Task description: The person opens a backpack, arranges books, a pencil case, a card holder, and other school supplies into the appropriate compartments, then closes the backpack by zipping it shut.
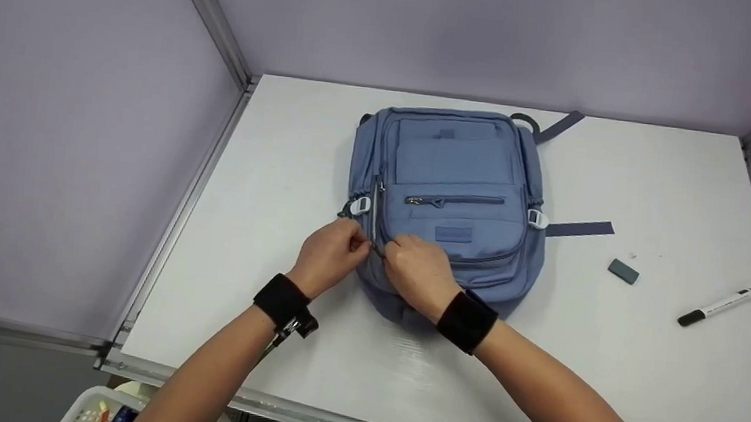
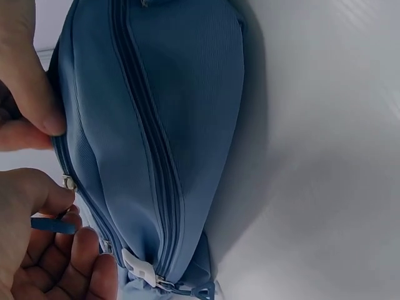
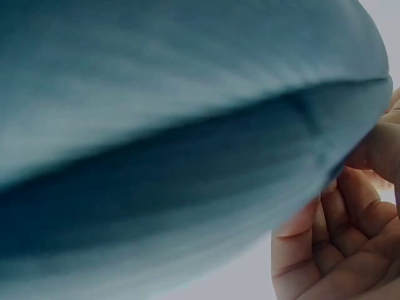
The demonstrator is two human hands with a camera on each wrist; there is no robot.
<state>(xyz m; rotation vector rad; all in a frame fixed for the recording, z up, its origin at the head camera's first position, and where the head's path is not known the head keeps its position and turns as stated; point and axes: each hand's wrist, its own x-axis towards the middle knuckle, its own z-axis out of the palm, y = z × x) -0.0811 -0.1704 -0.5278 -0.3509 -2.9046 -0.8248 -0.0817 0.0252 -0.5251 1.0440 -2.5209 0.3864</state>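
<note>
A blue backpack [image 1: 454,163] lies on the white table with its front pockets facing up. At its lower left side, my left hand [image 1: 331,251] pinches a blue zipper pull [image 2: 53,225] between thumb and fingers. The metal zipper slider [image 2: 69,182] sits on the zip just beside those fingertips. My right hand [image 1: 418,269] is close by on the bag's lower front, pinching the fabric edge along the same zip. A white buckle [image 1: 360,205] lies just above my left hand. In the right wrist view, blue fabric fills most of the picture and curled fingers show at the right.
Two dark straps [image 1: 581,229] stretch out to the bag's right. Farther right lie a small dark green block [image 1: 623,271] and a black-and-white marker [image 1: 717,307]. A white basket [image 1: 86,407] stands below the table's front left edge. Panels [image 1: 472,36] enclose the table.
</note>
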